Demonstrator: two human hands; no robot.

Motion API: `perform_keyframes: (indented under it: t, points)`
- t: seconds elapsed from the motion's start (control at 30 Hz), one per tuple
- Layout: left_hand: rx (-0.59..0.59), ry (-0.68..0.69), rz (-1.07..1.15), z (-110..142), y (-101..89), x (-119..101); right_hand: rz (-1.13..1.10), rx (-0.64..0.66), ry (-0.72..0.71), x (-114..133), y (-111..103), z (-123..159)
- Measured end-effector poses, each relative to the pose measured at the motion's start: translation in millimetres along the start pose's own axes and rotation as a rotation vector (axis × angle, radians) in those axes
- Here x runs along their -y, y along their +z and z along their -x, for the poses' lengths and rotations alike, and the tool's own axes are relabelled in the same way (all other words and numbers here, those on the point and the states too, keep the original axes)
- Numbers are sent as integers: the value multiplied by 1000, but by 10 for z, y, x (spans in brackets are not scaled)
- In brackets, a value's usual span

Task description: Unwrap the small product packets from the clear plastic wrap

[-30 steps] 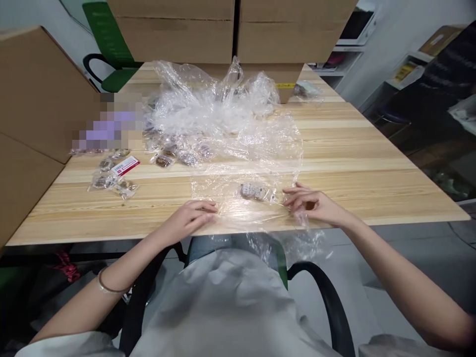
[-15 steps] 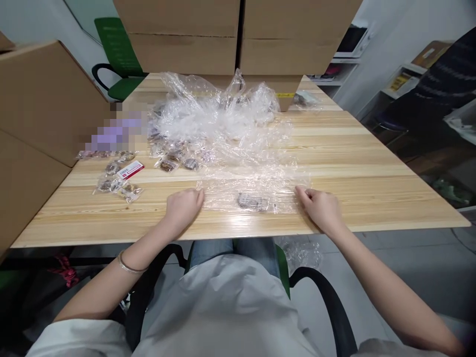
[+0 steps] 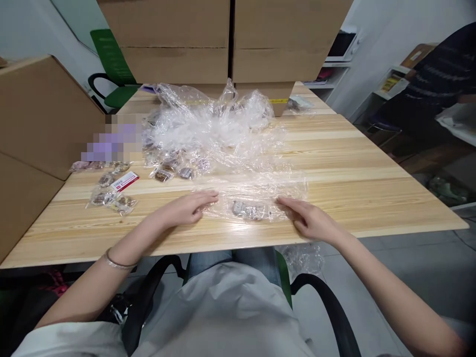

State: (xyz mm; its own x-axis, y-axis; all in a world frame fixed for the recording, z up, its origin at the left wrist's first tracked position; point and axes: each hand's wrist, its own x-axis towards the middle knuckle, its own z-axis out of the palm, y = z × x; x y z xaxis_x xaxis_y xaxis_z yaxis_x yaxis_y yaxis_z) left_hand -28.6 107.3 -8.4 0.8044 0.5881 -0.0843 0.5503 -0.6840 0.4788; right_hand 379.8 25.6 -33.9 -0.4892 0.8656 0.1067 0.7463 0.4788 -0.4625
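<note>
A clear plastic film (image 3: pixel 256 188) lies spread over the near part of the wooden table. Under or within its near edge is a small greyish packet (image 3: pixel 248 209), its kind hard to make out. My left hand (image 3: pixel 189 207) rests on the film's left side with fingers stretched out. On the opposite side, my right hand (image 3: pixel 307 215) touches the film, its fingers extended toward the packet. The film runs back into a large crumpled heap of clear plastic (image 3: pixel 208 121). Small bagged items (image 3: pixel 163 173) lie by the heap's near left edge.
More small bagged pieces (image 3: pixel 122 202) and a red-and-white label card (image 3: pixel 125 182) lie at the left. Cardboard boxes (image 3: pixel 37 114) stand on the left and across the back (image 3: pixel 174 62). A person in dark clothing (image 3: pixel 427 84) is at the far right.
Both hands have let go of the film's side edges and opened. They have moved inward over the film, closer to the small packet.
</note>
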Motion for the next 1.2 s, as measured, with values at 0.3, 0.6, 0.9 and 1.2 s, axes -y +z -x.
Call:
perform_keyframes:
  t: [0.3,0.6,0.9,1.2]
  points:
    - [-303,-391,457,279,-28,248,-422,-315,352,-145,1,54]
    - [-449,-470,121,105,119,-37,202,-451,507,2,165,-155]
    - [-487,165,-317,303,132,-196,261,-380,-52,26,87,95]
    - [-214,-152,237,182,66,92,-190,-255,178,-257,1,69]
